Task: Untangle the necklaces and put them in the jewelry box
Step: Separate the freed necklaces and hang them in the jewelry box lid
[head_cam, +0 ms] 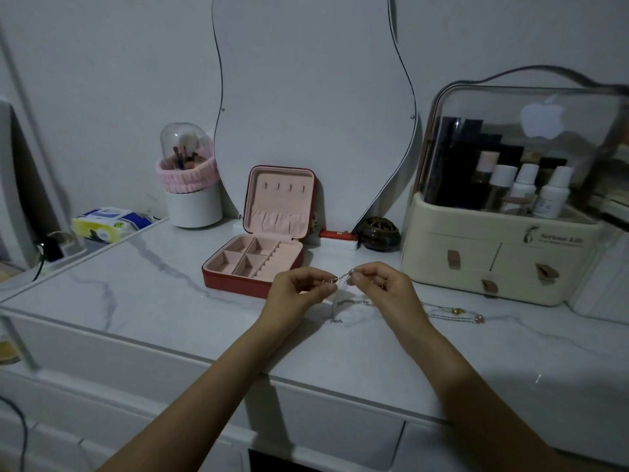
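A red jewelry box [238,284] stands open on the marble tabletop, its pink lining split into small empty compartments and its lid upright. Just in front and to the right of it, my left hand [296,291] and my right hand [384,284] pinch the two ends of a thin silver necklace [340,277] near its clasp, held a little above the table. The rest of that chain hangs down and trails on the tabletop [343,311]. More chains with a gold charm [457,311] and a pearl-like bead [480,319] lie to the right of my right hand.
A wavy mirror [313,97] leans behind the box. A cream cosmetics organiser [493,260] with bottles stands at right. A brush holder [190,185], a tissue pack [105,223] and a dark round burner [377,233] sit along the back.
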